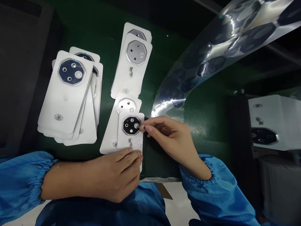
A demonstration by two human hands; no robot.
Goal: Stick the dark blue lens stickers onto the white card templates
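A white card point(123, 136) with a black octagonal camera patch point(131, 125) lies near the table's front edge, overlapping another white card point(109, 133) with a silver patch. Across its lower part rests my left hand point(117, 174), the fingers together and pressed on the card. My right hand point(169, 138) is at the right edge of the black patch, its thumb and index finger pinched together. Whatever may be between those fingertips is too small to make out.
Overlapping white cards point(50, 100) with dark blue patches lie at the left. Cards with silver patches point(129, 84) lie at top centre. A curved clear strip point(188, 62) of dark octagonal stickers arches to the upper right. More white cards point(270, 110) are at the far right.
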